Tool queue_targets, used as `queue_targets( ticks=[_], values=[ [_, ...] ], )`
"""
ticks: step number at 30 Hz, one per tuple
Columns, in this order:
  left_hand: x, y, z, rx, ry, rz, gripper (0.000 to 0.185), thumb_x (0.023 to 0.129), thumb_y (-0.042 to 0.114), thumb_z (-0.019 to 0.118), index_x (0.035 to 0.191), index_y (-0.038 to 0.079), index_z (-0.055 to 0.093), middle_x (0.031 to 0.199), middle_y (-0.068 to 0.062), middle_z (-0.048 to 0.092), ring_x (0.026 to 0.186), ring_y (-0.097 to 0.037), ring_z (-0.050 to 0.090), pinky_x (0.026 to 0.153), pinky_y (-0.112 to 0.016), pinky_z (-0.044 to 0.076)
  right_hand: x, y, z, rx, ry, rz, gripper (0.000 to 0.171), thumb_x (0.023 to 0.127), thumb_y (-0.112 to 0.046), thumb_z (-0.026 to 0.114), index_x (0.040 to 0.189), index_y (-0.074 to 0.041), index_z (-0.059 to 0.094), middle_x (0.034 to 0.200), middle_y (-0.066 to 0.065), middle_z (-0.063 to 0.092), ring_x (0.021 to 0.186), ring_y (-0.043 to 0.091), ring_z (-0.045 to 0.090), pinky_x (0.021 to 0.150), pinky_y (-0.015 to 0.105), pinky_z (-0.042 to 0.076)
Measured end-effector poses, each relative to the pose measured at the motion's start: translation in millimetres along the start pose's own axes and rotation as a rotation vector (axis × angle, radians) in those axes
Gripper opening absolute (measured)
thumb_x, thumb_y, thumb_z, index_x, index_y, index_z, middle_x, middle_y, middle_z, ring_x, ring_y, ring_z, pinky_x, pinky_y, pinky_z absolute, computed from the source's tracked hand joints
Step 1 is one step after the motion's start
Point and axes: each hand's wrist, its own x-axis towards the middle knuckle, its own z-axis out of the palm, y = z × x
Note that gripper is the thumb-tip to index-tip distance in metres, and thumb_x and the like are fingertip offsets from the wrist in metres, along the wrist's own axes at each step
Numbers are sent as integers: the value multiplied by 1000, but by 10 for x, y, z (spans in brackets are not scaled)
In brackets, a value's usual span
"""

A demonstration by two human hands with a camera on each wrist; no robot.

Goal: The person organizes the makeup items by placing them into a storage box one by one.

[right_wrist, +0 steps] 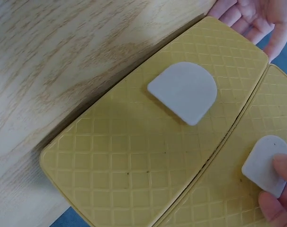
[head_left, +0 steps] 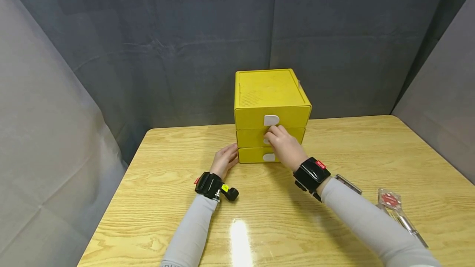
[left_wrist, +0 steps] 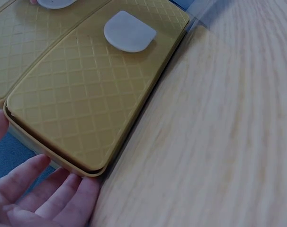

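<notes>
Three drawers stack up in the small yellow plastic cabinet (head_left: 271,112), which stands on the light wooden table (head_left: 178,213) toward its far edge, in front of a grey cloth backdrop (head_left: 167,44). Each drawer front carries a white half-round pull tab. The right hand (head_left: 283,145) reaches to the middle drawer (head_left: 252,137), and its fingers (right_wrist: 281,189) curl onto that drawer's white tab (right_wrist: 264,165); the right wrist view shows fingertips touching the tab, with the drawer front lying flush. The left hand (head_left: 224,160) rests beside the cabinet's lower left corner, its fingers (left_wrist: 49,191) relaxed and nearly straight, lying against the side of the bottom drawer (left_wrist: 91,90) and holding nothing. The bottom drawer's own white tab (left_wrist: 129,32) is untouched. Both wrists wear black camera straps over grey sleeves. Near the right forearm, on the table, lie a clear packet with a red round label (head_left: 389,198) and a slim metal strip (head_left: 349,183).
</notes>
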Motion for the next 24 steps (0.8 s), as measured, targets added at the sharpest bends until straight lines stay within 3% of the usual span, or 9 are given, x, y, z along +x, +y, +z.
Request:
queue_targets(
  ticks=[7, 16, 24],
  values=[
    [-16, 16, 13, -8, -6, -4, 47, 93, 26, 55, 132, 2, 47, 135, -15, 46, 123, -27, 44, 100, -40, 39, -16, -31, -37, 4, -22, 18, 17, 78, 8, 66, 90, -3, 63, 89, 5, 50, 82, 20, 45, 61, 26, 48],
    [-157, 182, 52, 11, -35, -17, 47, 95, 23, 51, 134, -1, 43, 138, -18, 41, 126, -29, 40, 103, -41, 36, -83, -127, -121, -21, -19, -6, 23, 73, 16, 65, 87, -2, 63, 86, 5, 50, 80, 20, 46, 59, 25, 49],
    [-139, 155, 42, 7, -31, -13, 48, 94, 24, 52, 135, -1, 42, 138, -18, 42, 125, -28, 41, 102, -40, 37, -168, -234, -209, -24, -42, -17, 20, 74, 13, 67, 86, -3, 63, 84, 3, 49, 79, 18, 45, 58, 23, 49]
  ],
)
